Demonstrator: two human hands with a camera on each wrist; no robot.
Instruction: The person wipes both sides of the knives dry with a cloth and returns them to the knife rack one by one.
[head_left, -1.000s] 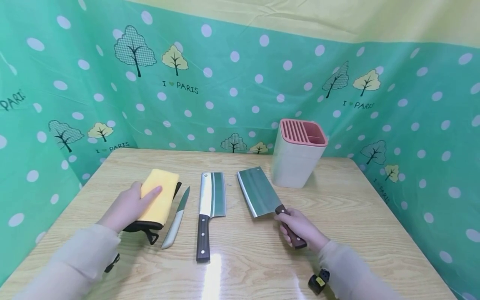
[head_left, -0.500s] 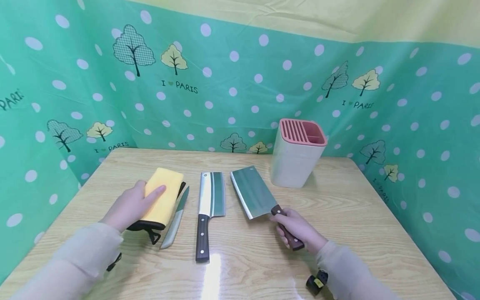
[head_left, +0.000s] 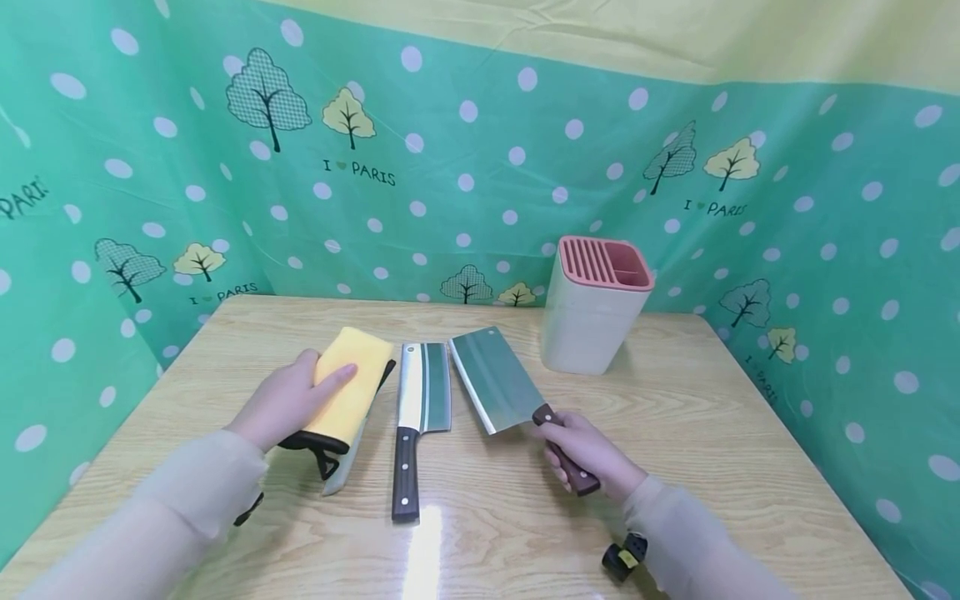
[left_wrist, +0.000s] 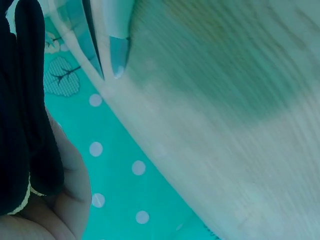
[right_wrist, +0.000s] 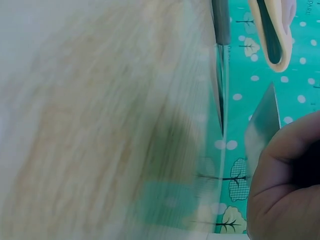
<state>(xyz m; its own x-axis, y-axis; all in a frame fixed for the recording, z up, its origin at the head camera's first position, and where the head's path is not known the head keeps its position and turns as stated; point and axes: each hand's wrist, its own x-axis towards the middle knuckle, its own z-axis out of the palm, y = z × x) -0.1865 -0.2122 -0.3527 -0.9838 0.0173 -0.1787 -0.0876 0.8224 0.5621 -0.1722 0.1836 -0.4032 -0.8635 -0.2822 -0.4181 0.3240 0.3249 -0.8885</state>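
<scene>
My left hand point(head_left: 279, 402) holds a folded cloth point(head_left: 351, 385), yellow on top and black underneath with a small black loop, thumb across its upper face. In the left wrist view the cloth's black side point(left_wrist: 32, 110) shows against the fingers. Partly hidden beneath it lies a small knife with a pale handle point(head_left: 341, 475). My right hand point(head_left: 588, 454) grips the dark wooden handle of a cleaver, its broad blade point(head_left: 498, 379) raised and angled up to the left. Between the hands a second cleaver point(head_left: 425, 387) lies on the table, handle toward me.
A white knife block point(head_left: 591, 325) with a pink slotted top stands at the back right of the wooden table point(head_left: 720, 433). A green dotted curtain point(head_left: 465, 167) hangs around the table's back and sides.
The left hand has moved right and slightly away with the cloth, now over the small knife. The right hand has shifted the held cleaver a little left, closer to the lying cleaver.
</scene>
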